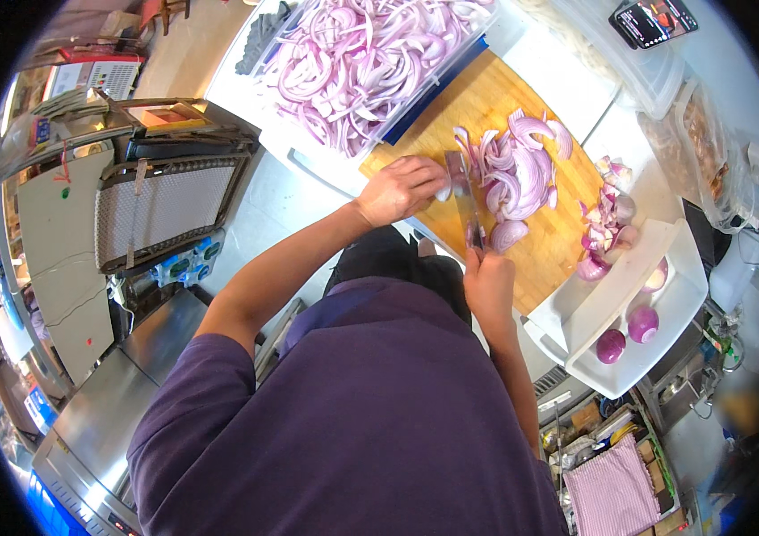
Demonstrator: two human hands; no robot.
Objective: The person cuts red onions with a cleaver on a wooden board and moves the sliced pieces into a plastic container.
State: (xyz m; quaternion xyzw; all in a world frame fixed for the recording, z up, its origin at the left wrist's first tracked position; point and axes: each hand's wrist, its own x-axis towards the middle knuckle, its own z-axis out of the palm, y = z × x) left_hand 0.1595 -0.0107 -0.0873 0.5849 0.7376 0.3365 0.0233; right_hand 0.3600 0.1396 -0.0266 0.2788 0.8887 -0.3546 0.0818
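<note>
My right hand (490, 275) grips the handle of a knife (465, 194), whose blade points away from me over a wooden cutting board (439, 107). Just left of the blade, my left hand (406, 189) has its fingers bent on a pale piece of onion (443, 193), mostly hidden under the fingertips. Sliced red onion (520, 171) lies in a loose heap right of the blade. Beyond the board's left part, a clear container (413, 110) is heaped with onion slices (352, 67). Onion skins and end pieces (610, 218) lie along the board's right edge.
At the right, a white tray (671, 355) holds whole red onions (642, 324) behind an upright white divider (627, 281). A phone (654, 23) with a lit screen stands at the top right, near clear plastic containers (647, 74). A bag of brown food (701, 147) lies below them.
</note>
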